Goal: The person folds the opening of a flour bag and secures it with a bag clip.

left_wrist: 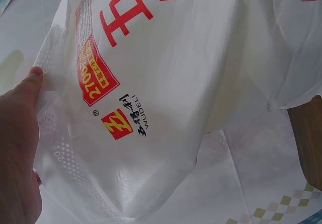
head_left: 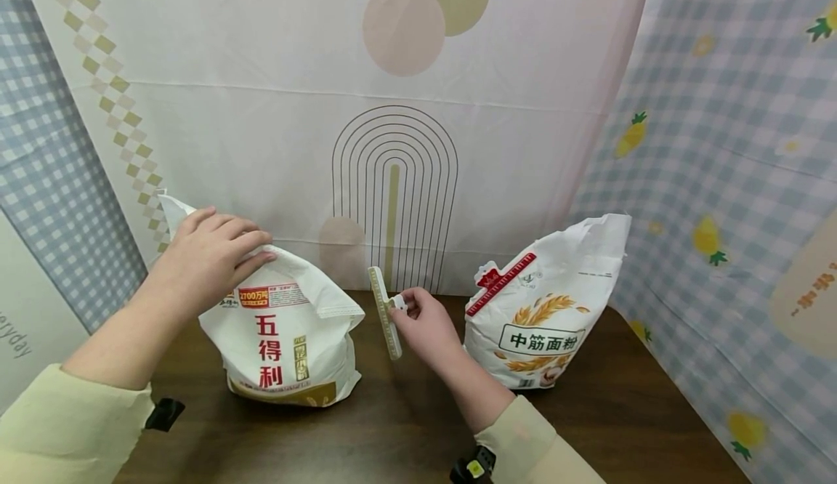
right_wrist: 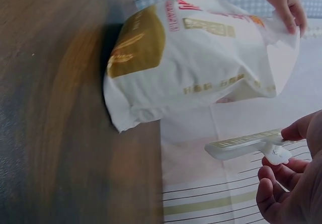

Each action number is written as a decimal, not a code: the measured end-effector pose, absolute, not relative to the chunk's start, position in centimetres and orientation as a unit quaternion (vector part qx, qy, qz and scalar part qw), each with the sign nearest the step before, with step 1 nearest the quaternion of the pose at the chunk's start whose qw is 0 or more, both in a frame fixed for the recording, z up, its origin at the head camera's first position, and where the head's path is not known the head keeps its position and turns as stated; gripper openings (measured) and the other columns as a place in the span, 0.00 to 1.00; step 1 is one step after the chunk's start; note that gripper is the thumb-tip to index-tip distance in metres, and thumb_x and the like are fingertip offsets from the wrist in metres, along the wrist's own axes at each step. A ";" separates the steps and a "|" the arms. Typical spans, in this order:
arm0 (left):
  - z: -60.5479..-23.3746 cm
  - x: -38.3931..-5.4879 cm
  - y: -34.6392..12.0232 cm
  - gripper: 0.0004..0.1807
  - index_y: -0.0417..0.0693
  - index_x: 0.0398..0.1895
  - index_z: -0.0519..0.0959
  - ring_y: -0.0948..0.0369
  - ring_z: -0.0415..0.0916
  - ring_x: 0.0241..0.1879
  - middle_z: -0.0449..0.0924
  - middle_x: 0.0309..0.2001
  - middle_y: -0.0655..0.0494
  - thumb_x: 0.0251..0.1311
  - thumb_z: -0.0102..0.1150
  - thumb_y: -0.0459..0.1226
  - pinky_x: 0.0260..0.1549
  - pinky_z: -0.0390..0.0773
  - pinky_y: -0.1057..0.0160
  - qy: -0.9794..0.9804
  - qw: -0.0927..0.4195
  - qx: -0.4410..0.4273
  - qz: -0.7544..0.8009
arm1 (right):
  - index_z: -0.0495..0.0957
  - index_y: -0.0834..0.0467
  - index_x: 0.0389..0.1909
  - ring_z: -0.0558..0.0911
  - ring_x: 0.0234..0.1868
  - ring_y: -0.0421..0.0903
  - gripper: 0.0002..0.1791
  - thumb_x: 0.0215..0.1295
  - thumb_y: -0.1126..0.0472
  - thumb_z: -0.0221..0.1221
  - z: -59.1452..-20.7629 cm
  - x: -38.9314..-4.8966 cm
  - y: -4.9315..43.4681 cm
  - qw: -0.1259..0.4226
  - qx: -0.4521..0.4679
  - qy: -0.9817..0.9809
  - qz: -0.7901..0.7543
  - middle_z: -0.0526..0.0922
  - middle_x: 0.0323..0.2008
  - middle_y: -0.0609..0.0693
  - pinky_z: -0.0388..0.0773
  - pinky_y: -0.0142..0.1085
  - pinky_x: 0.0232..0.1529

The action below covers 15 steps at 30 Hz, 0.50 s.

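Observation:
A white flour bag (head_left: 275,324) with red lettering stands on the left of the table, its top folded over. My left hand (head_left: 205,255) grips that top edge; in the left wrist view the bag (left_wrist: 151,83) hides most of the fingers. Between the two bags, my right hand (head_left: 428,324) pinches a long bag clip (head_left: 386,313) by its small white tab. The clip has a cream-gold strip and is held apart from the bag. In the right wrist view, the clip (right_wrist: 246,143) shows its strip and the tab between thumb and fingers.
On the right stands a second flour bag (head_left: 543,324) with green lettering, and a red bag clip (head_left: 500,284) lies across its upper left corner. Both bags rest on a dark wooden table (head_left: 405,426). A patterned cloth (head_left: 275,142) hangs behind, with checked cloth (head_left: 739,179) at the right.

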<state>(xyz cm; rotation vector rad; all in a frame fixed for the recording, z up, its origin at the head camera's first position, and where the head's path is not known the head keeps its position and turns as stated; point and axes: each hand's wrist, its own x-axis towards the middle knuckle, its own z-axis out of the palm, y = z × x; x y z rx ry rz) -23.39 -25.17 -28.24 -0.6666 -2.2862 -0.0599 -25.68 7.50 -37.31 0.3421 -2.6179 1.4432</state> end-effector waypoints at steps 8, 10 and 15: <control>-28.3 -23.4 -25.2 0.13 0.51 0.45 0.84 0.45 0.75 0.50 0.83 0.45 0.50 0.58 0.69 0.43 0.64 0.58 0.39 -0.889 0.375 -0.261 -0.023 | 0.76 0.60 0.48 0.75 0.36 0.45 0.13 0.67 0.59 0.61 -35.7 -25.2 7.3 0.081 0.134 -0.844 0.513 0.78 0.36 0.51 0.74 0.38 0.38; -28.3 -23.4 -25.2 0.13 0.51 0.45 0.84 0.45 0.75 0.50 0.83 0.45 0.50 0.58 0.69 0.42 0.64 0.58 0.39 -0.888 0.376 -0.262 -0.023 | 0.75 0.60 0.49 0.75 0.37 0.45 0.13 0.67 0.59 0.61 -35.3 -25.1 7.2 0.084 0.138 -0.841 0.516 0.77 0.37 0.51 0.75 0.37 0.38; -28.3 -23.4 -25.2 0.13 0.51 0.45 0.84 0.45 0.75 0.50 0.83 0.45 0.50 0.57 0.69 0.42 0.63 0.59 0.39 -0.886 0.378 -0.265 -0.022 | 0.75 0.59 0.50 0.76 0.39 0.45 0.13 0.67 0.61 0.61 -34.4 -24.8 7.2 0.102 0.150 -0.826 0.533 0.77 0.39 0.51 0.75 0.36 0.39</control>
